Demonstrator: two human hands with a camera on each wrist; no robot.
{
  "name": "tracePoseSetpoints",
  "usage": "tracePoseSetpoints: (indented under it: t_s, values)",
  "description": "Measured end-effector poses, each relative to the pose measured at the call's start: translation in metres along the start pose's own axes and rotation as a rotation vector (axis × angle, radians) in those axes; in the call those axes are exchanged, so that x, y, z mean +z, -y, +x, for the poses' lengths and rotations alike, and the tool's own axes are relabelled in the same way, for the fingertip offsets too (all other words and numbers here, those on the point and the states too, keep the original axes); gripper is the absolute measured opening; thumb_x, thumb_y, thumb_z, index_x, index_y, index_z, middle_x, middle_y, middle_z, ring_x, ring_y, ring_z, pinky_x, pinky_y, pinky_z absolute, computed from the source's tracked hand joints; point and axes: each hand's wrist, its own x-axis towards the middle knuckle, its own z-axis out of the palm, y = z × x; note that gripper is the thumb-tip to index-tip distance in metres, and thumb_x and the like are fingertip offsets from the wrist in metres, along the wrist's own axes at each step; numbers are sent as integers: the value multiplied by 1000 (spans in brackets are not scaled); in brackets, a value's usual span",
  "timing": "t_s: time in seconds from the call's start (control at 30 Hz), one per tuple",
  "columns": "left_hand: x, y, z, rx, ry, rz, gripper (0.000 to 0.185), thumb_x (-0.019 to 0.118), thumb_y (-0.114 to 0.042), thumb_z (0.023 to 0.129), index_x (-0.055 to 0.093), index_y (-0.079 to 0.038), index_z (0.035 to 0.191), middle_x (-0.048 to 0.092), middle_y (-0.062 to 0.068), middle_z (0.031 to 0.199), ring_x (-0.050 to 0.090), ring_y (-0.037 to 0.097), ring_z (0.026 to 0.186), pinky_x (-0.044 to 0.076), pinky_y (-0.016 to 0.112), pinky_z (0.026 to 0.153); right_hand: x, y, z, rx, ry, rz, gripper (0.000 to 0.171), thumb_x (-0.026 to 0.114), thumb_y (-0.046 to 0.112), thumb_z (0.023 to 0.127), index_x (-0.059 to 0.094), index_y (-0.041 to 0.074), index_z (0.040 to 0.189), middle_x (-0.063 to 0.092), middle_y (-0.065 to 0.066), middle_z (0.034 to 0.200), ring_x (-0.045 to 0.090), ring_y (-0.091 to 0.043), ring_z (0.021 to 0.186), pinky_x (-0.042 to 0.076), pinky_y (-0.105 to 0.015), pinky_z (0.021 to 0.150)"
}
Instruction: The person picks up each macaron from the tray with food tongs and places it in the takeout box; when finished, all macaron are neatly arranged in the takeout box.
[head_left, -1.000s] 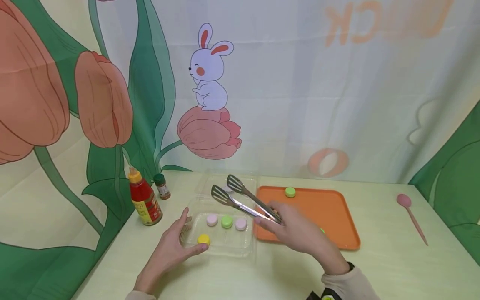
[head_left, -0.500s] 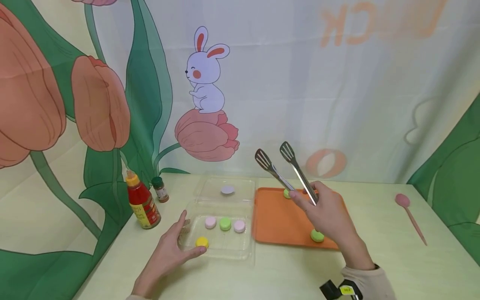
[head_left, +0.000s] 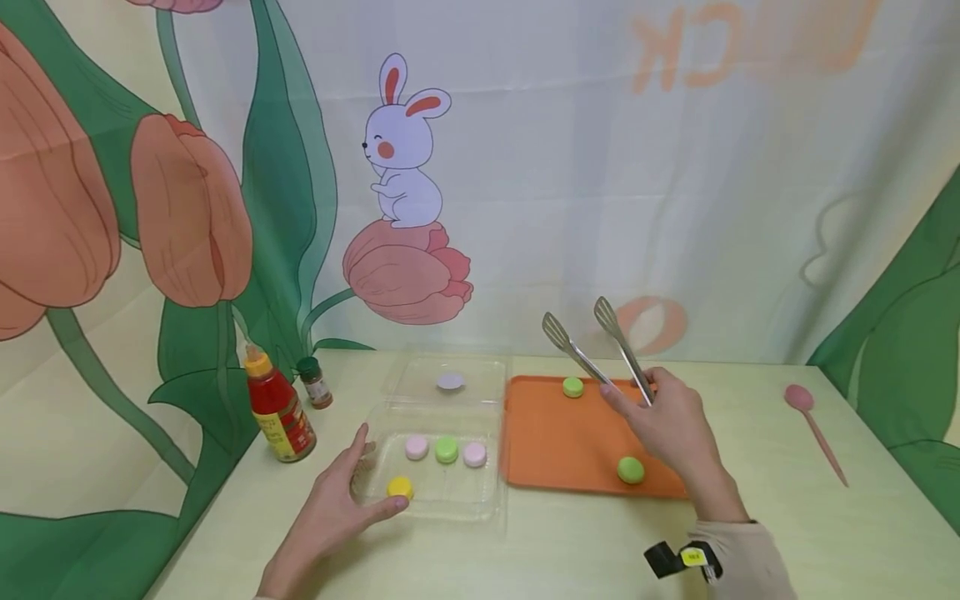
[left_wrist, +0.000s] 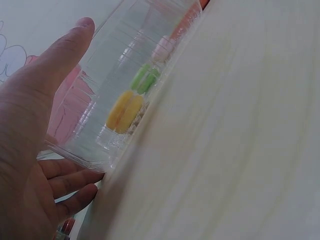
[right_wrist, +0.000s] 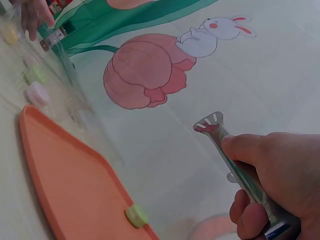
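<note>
My right hand (head_left: 671, 421) grips metal tongs (head_left: 617, 346), held above the right side of the orange tray (head_left: 540, 475). The tongs' slotted ends point up and away, spread apart with nothing between them. One green macaron (head_left: 573, 387) lies by the tray's back edge, another green macaron (head_left: 631, 470) near its front. My left hand (head_left: 330, 500) spans the near left corner of an open clear plastic box (head_left: 457, 507), fingers along the left side and thumb extended along the front. Inside are two pale pink macarons (head_left: 417, 447), one green macaron (head_left: 446, 450) and one yellow macaron (head_left: 400, 487).
A red sauce bottle (head_left: 279, 408) and a small green-capped jar (head_left: 314, 382) stand at the back left. The box's lid (head_left: 412, 385) lies open behind, bearing a pale oval patch. On the far right lies a pink spoon (head_left: 813, 429). A printed curtain (head_left: 540, 208) hangs behind the table.
My right hand has carried the spread tongs from above the clear box rightward to above the tray. The front green macaron has come into view. My left hand keeps its place at the box.
</note>
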Motion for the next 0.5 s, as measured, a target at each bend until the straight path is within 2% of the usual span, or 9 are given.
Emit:
tracePoseSetpoints:
  t_s: [0.1,0.2,0.33,0.5]
  values:
    - [0,0,0,-4,4,3,129,82,-72,73,9,-25,169,37,10,166,31,39,153,31,65,119,8,-12,5,15,9,-10,70,67,68,91,58,3,115,49,-6,69,47,-20,53,40,-31,46]
    - [0,1,0,-6,6,3,129,82,-72,73,8,-26,169,38,9,166,31,39,153,30,65,119,16,-22,8,38,45,-31,67,65,69,91,59,4,99,44,-3,66,41,-19,54,36,-31,47]
    - [0,1,0,-5,6,3,130,82,-72,73,8,-26,169,38,9,165,31,38,153,30,65,119,24,-31,10,49,92,-66,69,63,74,89,54,6,82,40,0,62,37,-17,53,34,-30,46]
    - [0,1,0,7,1,7,130,82,-72,73,9,-25,169,39,10,165,31,39,153,30,64,120,27,-36,10,57,120,-78,69,63,75,89,55,6,83,49,-3,65,45,-17,52,37,-30,44]
